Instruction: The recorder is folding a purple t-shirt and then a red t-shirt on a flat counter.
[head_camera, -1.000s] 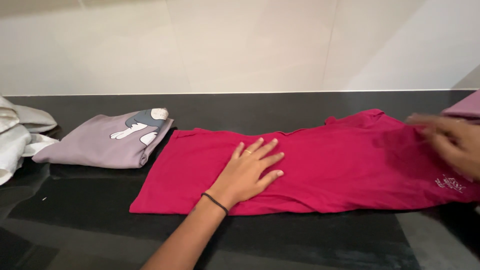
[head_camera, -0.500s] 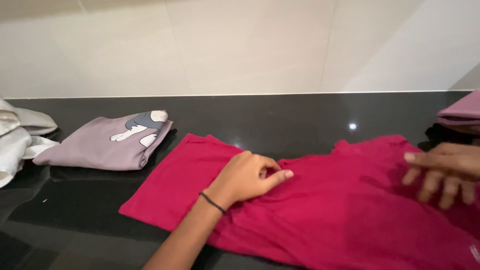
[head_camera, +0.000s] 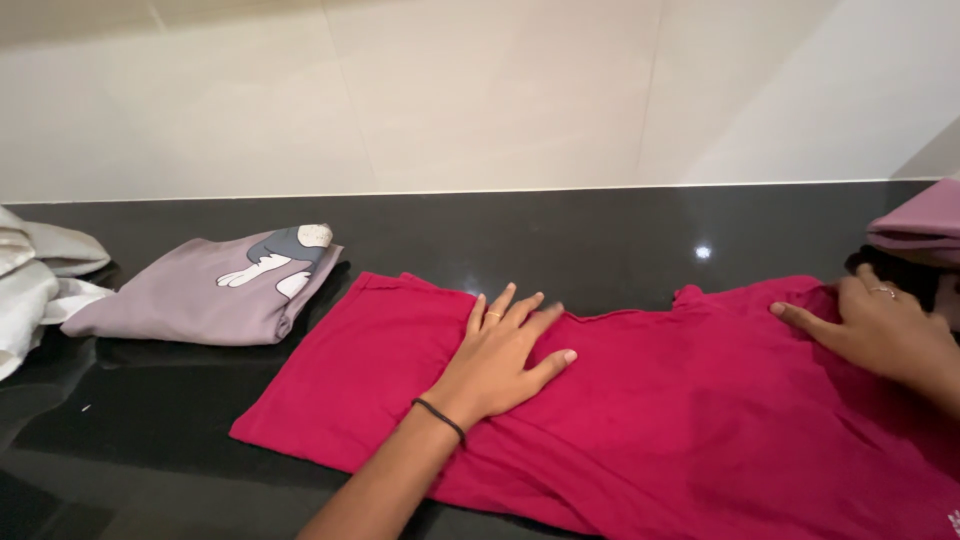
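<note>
Red shirt (head_camera: 640, 400) lies spread flat across the black glossy bench (head_camera: 560, 225), running from about the middle to the right edge of view and off the bottom right. Left hand (head_camera: 505, 355) flat on the shirt's left-centre part, fingers spread, palm pressing down, nothing pinched; black band on the wrist, ring on one finger. Right hand (head_camera: 880, 330) flat on the shirt's far right upper part, fingers stretched out and loosely apart, ring showing, nothing gripped. No containers in view. Folded grey-lilac shirt (head_camera: 200, 290) with a cartoon print sits on the bench just left of the red one, close but apart. White cloth pile (head_camera: 30, 285) at the far left edge, next to the lilac shirt. Folded mauve garment (head_camera: 925, 222) at the right edge, behind the right hand. Bench surface reflects a small light spot. Pale cream tiled wall (head_camera: 480, 90) rises straight behind the bench
</note>
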